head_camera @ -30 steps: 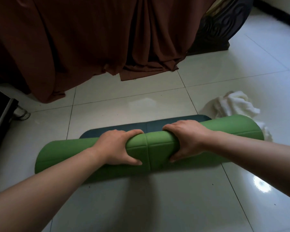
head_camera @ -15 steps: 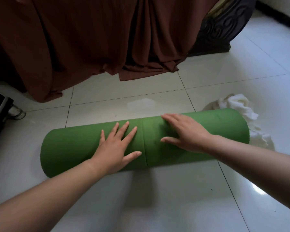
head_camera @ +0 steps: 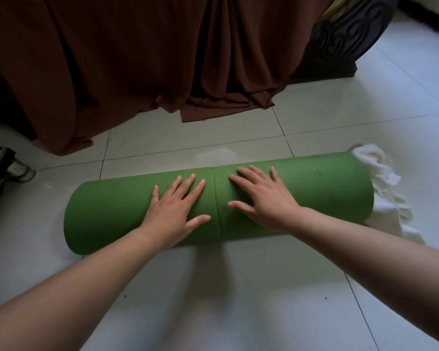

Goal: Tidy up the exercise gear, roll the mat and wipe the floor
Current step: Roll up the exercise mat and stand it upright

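Observation:
The green exercise mat lies as a thick roll across the white tiled floor, with no flat part showing. My left hand rests flat on top of the roll, left of its middle seam, fingers spread. Just right of the seam my right hand also presses flat on the roll with fingers apart. A crumpled white cloth lies on the floor against the roll's right end, partly hidden behind it.
A brown draped cloth hangs down to the floor just beyond the mat. A dark carved furniture piece stands at the back right. A black object with a metal foot sits at the left edge.
The last flat dark strip of mat has been rolled up. Both hands went from gripping the roll to lying flat on it, and the roll moved slightly away from me.

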The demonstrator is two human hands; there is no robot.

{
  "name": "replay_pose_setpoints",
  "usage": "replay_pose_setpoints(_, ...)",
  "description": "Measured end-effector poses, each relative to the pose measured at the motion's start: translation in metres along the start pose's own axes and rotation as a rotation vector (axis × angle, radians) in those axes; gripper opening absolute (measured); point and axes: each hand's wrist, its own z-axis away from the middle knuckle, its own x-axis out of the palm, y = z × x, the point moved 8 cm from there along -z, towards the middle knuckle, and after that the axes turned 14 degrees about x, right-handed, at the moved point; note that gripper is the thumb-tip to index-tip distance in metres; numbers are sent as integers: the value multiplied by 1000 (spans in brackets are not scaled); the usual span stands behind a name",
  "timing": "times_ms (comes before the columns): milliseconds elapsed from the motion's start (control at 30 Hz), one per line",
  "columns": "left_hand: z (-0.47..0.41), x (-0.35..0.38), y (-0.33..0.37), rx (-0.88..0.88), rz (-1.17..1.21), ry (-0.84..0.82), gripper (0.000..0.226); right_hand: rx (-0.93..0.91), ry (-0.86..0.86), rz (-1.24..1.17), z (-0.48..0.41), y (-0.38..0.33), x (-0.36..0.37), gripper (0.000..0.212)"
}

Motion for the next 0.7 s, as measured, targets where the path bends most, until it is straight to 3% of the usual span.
replay_pose_setpoints(133, -14, -6, -8, 22, 54, -7, 76, -13, 7, 45, -7, -5, 9, 82)
replay_pose_setpoints(333, 10, -14, -31, -55, 56, 70, 71, 25, -9, 10, -23, -7, 0, 76)
replay_pose_setpoints(500, 36, -6, -42, -53, 15, 23, 69, -132, -57, 1, -9, -58, 5, 80)
replay_pose_setpoints(700, 45, -6, -50, -5, 32, 22, 65, -89, -77, 28, -19, -83, 14, 91)
